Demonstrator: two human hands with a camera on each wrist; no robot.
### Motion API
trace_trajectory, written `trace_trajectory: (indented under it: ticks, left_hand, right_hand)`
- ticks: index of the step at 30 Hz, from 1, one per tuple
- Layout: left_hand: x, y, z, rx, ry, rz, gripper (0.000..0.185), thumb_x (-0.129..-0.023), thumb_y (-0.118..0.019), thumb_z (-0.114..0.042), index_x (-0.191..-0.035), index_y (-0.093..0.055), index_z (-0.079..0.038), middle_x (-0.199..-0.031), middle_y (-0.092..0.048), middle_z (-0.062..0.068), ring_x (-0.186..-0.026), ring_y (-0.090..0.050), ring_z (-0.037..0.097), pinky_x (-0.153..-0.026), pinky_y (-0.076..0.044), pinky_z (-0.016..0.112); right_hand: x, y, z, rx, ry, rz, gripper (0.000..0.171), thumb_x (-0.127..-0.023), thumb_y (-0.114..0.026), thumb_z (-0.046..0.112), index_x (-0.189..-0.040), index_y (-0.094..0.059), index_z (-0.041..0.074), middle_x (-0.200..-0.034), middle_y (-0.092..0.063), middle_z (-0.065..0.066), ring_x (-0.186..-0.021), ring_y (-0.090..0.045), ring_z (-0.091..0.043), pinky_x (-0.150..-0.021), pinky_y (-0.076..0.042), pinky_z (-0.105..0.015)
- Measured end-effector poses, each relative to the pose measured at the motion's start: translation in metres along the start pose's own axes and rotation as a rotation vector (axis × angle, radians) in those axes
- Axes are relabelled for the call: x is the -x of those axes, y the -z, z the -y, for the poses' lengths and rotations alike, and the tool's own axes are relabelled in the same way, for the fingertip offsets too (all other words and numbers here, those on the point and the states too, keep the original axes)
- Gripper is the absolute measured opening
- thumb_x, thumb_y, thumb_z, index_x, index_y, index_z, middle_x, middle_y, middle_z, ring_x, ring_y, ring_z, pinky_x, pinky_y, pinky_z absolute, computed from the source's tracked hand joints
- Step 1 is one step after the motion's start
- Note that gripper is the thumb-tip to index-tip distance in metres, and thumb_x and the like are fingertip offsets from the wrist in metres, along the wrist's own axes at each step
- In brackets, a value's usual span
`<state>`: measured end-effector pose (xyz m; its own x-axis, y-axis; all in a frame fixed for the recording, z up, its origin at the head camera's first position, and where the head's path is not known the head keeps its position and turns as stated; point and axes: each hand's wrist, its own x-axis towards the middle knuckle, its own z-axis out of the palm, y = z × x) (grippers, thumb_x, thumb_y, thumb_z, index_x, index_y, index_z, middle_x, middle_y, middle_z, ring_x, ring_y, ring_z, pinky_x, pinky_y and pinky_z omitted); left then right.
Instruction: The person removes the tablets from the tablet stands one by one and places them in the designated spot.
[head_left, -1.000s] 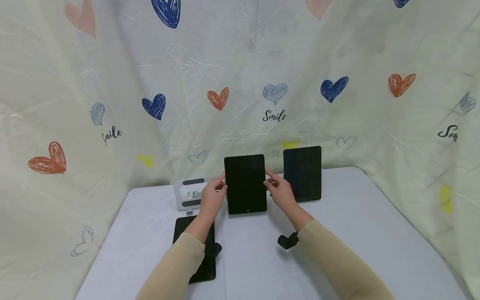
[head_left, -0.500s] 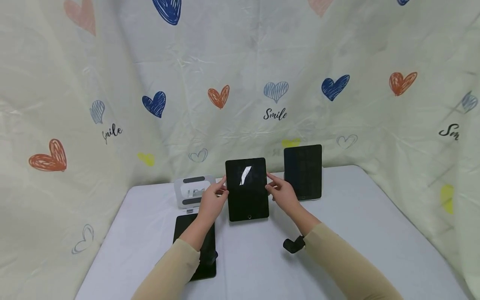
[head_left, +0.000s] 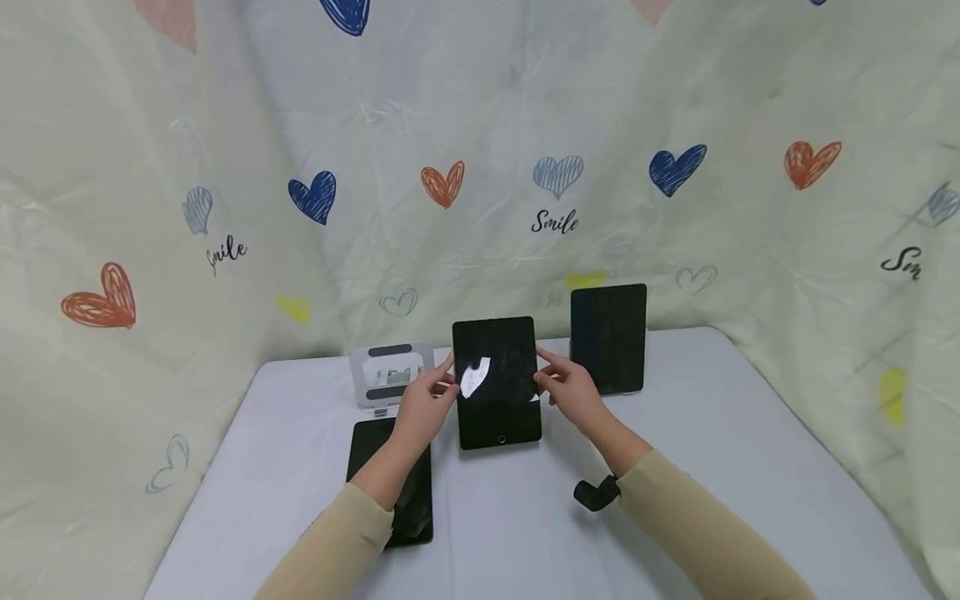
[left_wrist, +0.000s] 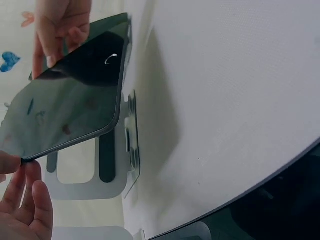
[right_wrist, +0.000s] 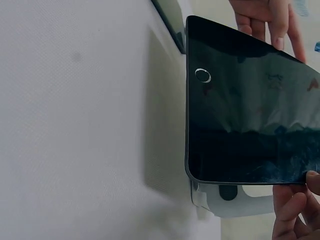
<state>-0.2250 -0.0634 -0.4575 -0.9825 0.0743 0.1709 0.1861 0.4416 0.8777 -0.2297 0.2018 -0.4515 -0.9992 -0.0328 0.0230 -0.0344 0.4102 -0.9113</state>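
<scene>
A black tablet (head_left: 495, 408) with a round home button is held off the white table between both hands, its screen toward me. My left hand (head_left: 422, 408) pinches its left edge between thumb and fingers. On the opposite edge, my right hand (head_left: 573, 393) pinches in the same way. Behind the held tablet, a grey-white stand with dark pads (left_wrist: 107, 157) shows in the left wrist view. The tablet's lower edge is clear of the table in both wrist views, with a shadow on the cloth.
At the left is another grey-white stand (head_left: 360, 375) holding nothing. A second tablet (head_left: 416, 492) lies flat in front of it, partly under my left forearm. A third tablet (head_left: 607, 337) leans upright at the right. A heart-printed curtain (head_left: 487, 250) hangs behind the table (head_left: 690, 417).
Both hands have brought the tablet slightly lower and nearer to me, tilting it so a bright reflection appears on its screen. The grip is unchanged; the view has tipped up and down slightly.
</scene>
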Motion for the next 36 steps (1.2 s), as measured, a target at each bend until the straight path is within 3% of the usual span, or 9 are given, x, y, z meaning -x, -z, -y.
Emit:
trace_trajectory:
  ticks: [7, 22, 28, 36]
  left_hand:
    - [0.004, 0.001, -0.004, 0.005, 0.003, 0.052, 0.054, -0.097, -0.065, -0.017, -0.147, -0.049, -0.031, -0.109, -0.064, 0.001, -0.095, -0.066, 0.015, -0.074, -0.054, 0.034]
    - [0.019, 0.004, -0.003, 0.04, 0.068, 0.131, 0.055, -0.097, -0.065, -0.017, -0.148, -0.047, -0.032, -0.11, -0.064, 0.001, -0.088, -0.067, 0.012, -0.067, -0.048, 0.033]
    - [0.026, 0.003, 0.001, 0.062, 0.104, 0.149, 0.056, -0.096, -0.066, -0.015, -0.148, -0.048, -0.03, -0.109, -0.064, 0.002, -0.088, -0.067, 0.017, -0.066, -0.05, 0.032]
    - [0.038, -0.002, 0.004, 0.064, 0.098, 0.164, 0.055, -0.096, -0.066, -0.015, -0.147, -0.049, -0.026, -0.109, -0.064, 0.003, -0.084, -0.067, 0.013, -0.066, -0.051, 0.033]
  right_hand:
    - [0.006, 0.008, 0.002, -0.019, -0.004, 0.018, 0.055, -0.099, -0.061, 0.012, -0.151, -0.045, 0.02, -0.106, -0.066, -0.014, -0.088, -0.062, -0.042, -0.064, -0.05, -0.037]
    - [0.024, 0.009, 0.0, -0.04, -0.069, 0.053, 0.054, -0.098, -0.061, 0.01, -0.15, -0.046, 0.016, -0.104, -0.067, -0.011, -0.091, -0.061, -0.043, -0.067, -0.05, -0.042]
    - [0.03, 0.008, -0.004, -0.044, -0.104, 0.071, 0.053, -0.098, -0.061, 0.01, -0.149, -0.047, 0.016, -0.103, -0.067, -0.01, -0.089, -0.061, -0.04, -0.066, -0.05, -0.04]
    - [0.042, 0.005, -0.012, -0.029, -0.12, 0.063, 0.052, -0.097, -0.063, 0.009, -0.147, -0.05, 0.012, -0.096, -0.067, -0.01, -0.081, -0.063, -0.035, -0.062, -0.049, -0.037]
